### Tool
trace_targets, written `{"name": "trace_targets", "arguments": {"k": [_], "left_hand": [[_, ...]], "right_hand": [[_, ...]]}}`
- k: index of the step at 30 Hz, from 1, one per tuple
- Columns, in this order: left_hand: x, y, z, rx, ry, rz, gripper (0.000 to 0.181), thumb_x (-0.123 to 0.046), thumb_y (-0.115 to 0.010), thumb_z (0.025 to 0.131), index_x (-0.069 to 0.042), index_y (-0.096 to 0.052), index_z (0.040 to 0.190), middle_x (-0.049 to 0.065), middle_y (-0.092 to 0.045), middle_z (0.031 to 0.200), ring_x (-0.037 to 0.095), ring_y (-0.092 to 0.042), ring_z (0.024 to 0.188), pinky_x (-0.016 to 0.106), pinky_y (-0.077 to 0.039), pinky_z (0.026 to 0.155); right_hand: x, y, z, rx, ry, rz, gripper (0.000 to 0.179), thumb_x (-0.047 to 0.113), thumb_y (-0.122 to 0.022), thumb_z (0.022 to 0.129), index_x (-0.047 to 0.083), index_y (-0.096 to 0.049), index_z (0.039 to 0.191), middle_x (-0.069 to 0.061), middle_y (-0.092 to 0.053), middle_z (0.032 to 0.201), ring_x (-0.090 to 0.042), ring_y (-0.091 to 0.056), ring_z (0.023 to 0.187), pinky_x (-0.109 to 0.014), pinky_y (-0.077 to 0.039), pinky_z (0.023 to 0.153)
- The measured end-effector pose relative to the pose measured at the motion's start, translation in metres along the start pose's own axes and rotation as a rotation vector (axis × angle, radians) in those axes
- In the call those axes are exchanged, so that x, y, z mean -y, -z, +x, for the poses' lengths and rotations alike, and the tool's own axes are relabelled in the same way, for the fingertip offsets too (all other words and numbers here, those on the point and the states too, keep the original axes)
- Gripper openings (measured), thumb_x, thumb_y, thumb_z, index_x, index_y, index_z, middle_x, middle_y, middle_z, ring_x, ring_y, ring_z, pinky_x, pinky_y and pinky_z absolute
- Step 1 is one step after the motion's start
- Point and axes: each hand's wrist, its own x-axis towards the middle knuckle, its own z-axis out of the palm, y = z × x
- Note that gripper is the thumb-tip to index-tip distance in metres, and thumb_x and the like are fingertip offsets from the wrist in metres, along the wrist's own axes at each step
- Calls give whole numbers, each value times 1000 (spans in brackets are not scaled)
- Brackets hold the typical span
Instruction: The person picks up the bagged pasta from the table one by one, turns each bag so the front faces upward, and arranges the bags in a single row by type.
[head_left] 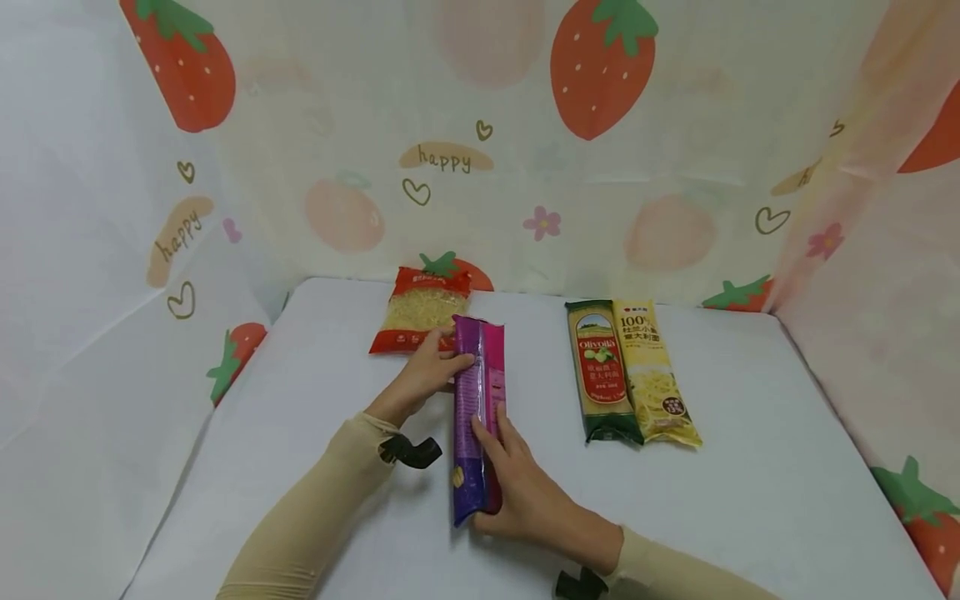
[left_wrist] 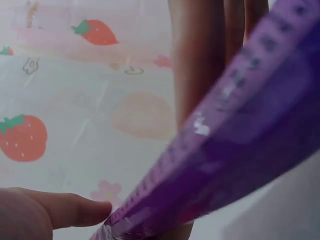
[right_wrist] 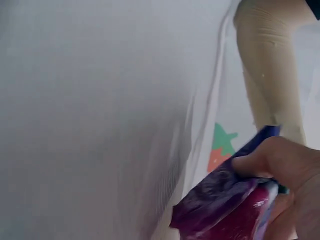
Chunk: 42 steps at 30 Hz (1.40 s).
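Both hands hold a long purple and pink plastic packet point(head_left: 471, 400), which stands lengthwise away from me over the table's middle. Near its far end my left hand point(head_left: 423, 375) grips the left side, thumb on the face. My right hand point(head_left: 525, 483) grips the near end from the right, its fingers along the side. In the left wrist view the packet point(left_wrist: 240, 125) crosses diagonally between the thumb point(left_wrist: 75, 207) and the other fingers. The right wrist view shows the crimped end of the packet point(right_wrist: 225, 200) pinched by the right hand point(right_wrist: 290, 170).
Behind the left hand lies a red and clear bag of yellowish pasta point(head_left: 426, 307). To the right, a green and red Olivoila spaghetti packet point(head_left: 602, 367) lies against a yellow pasta packet point(head_left: 656, 375). A white cloth covers the table point(head_left: 757, 467); strawberry-print curtains point(head_left: 517, 183) surround it.
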Motion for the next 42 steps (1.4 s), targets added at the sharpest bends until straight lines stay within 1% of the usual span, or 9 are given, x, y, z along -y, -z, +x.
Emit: {"name": "trace_targets", "arguments": {"k": [3,7,13,18,22,25,29,36,42], "left_hand": [[-4,-2,-1,27,-13,2,62,-26,-61,111,-7,-32,163,31,-58,148,45,-67,126,54,-59,102],[-8,-4,-2,24,-33,-23,58,-31,-53,113,-7,-36,162,27,-60,144,42,-66,128,53,-55,108],[-8,-7,-1,66,-83,-77,46,-15,-43,115,-2,-43,160,28,-59,148,41,-63,132,55,-48,116],[-7,-9,-2,96,-126,-40,47,-9,-49,114,-2,-44,160,26,-53,156,42,-60,137,59,-45,117],[-5,-12,-1,81,-147,-6,49,-12,-61,111,-8,-51,158,20,-56,154,40,-61,136,56,-48,115],[-1,-15,3,72,-133,2,50,-16,-67,109,-13,-54,157,17,-58,153,38,-62,135,54,-49,115],[3,-17,7,87,-85,-39,53,-19,-68,108,-15,-51,158,21,-53,155,40,-59,137,56,-48,115],[16,-16,17,224,6,-173,69,-26,-61,113,-4,-27,169,31,-46,160,45,-54,143,53,-45,119],[28,-13,26,312,59,-233,68,-31,-53,115,2,-26,168,25,-52,158,38,-56,141,50,-42,121]], "right_hand": [[-2,5,-1,-10,9,85,126,28,-93,79,24,-11,175,-21,6,179,-42,-26,159,-53,-46,116],[-5,11,-2,-45,55,237,122,18,-90,81,26,-12,174,-18,5,179,-40,-37,153,-49,-52,111],[-10,17,-4,-100,129,433,120,4,-84,81,27,-12,174,-13,0,180,-43,-34,155,-49,-53,110],[-14,20,-4,-140,227,540,119,-3,-80,82,23,-11,175,-12,-5,179,-44,-29,158,-44,-54,109],[-16,23,-5,-145,244,655,118,-4,-81,83,25,-13,174,-15,-17,175,-45,-36,153,-38,-56,106],[-17,25,-6,-144,234,738,116,-3,-80,83,25,-14,174,-18,-22,172,-47,-38,151,-36,-55,107],[-18,25,-7,-148,242,806,112,-4,-77,85,21,-14,174,-20,-18,174,-50,-32,154,-35,-52,111],[-21,27,-8,-158,251,853,106,-1,-78,90,18,-15,174,-18,-16,175,-51,-25,158,-35,-50,112],[-26,32,-8,-136,264,878,99,2,-75,95,16,-16,173,-20,-21,173,-50,-33,152,-33,-51,111]]}}
